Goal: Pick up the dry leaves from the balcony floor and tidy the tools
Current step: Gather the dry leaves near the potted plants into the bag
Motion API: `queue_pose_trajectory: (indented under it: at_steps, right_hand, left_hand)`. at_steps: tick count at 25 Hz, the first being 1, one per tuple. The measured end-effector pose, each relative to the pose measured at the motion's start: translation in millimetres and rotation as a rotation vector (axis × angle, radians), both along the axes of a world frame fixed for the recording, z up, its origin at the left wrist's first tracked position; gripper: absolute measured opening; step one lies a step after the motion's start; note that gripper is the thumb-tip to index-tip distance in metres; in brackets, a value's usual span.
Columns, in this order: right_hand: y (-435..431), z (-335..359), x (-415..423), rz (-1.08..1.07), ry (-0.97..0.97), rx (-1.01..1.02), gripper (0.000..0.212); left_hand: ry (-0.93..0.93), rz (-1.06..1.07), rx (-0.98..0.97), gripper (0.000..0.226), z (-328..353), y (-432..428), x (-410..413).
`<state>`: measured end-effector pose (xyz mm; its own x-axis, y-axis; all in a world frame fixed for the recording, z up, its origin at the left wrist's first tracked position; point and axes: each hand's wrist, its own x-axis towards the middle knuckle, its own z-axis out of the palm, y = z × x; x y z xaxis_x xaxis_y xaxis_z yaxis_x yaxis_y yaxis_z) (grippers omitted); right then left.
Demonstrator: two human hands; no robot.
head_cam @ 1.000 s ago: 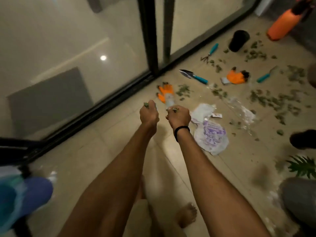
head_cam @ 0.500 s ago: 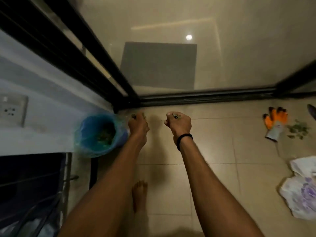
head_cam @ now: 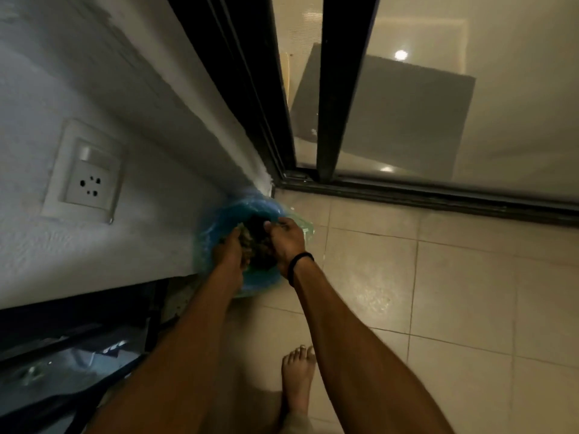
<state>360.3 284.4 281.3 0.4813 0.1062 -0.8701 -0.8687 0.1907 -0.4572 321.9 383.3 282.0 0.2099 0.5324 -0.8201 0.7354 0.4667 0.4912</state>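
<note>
A blue bin (head_cam: 216,227) lined with a thin plastic bag stands on the floor in the corner, between the white wall and the sliding door. Dry leaves (head_cam: 255,245) lie dark and crumpled inside it. Both my hands are over the bin's mouth. My left hand (head_cam: 230,250) reaches into it with curled fingers, and a clump of leaves shows at its fingertips. My right hand (head_cam: 286,242), with a black band on its wrist, is also curled over the opening, leaf bits at its knuckles. No tools are in view.
The white wall with a socket plate (head_cam: 84,173) is on the left, and a dark rack (head_cam: 78,339) sits below it. The black door frame and track (head_cam: 407,192) run behind the bin. Beige floor tiles (head_cam: 470,292) spread to the right. My bare foot (head_cam: 297,377) stands near the bottom.
I have turned left from the leaf-strewn floor and tools to the corner. Both fists, held in the air beside the bin before, are now down in its mouth.
</note>
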Motion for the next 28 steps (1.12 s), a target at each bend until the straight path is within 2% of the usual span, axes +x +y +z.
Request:
queue_pose_trajectory:
  at_steps: [3, 6, 8, 13, 18, 21, 23, 28]
  right_hand:
    - [15, -5, -7, -0.006, 0.102, 0.162, 0.047]
    - [2, -1, -13, -0.075, 0.178, 0.219, 0.045]
    - [-10, 4, -16, -0.085, 0.174, 0.171, 0.04]
    - [-49, 12, -11, -0.109, 0.088, 0.067, 0.014]
    - [-124, 8, -18, -0.218, 0.02, -0.109, 0.023]
    - [-206, 18, -38, -0.387, 0.046, -0.175, 0.02]
    - [-265, 25, -57, -0.521, 0.064, -0.16, 0.019]
    - [-437, 40, -133, -0.836, 0.095, -0.139, 0.012]
  left_hand:
    - [0.062, 0.007, -0.036, 0.057, 0, 9, 3]
    - [0.06, 0.046, -0.036, 0.074, 2, 11, 4]
    - [0.053, 0.06, -0.009, 0.075, 2, 5, 3]
    - [-0.004, 0.015, -0.041, 0.067, 7, -41, 10]
    - [0.0, -0.143, 0.086, 0.035, 4, -122, 12]
    - [-0.026, -0.364, 0.034, 0.023, 0, -192, 1]
    - [-0.032, -0.461, -0.013, 0.024, 1, -247, -10]
    - [-0.049, -0.703, -0.07, 0.009, 40, -428, -76]
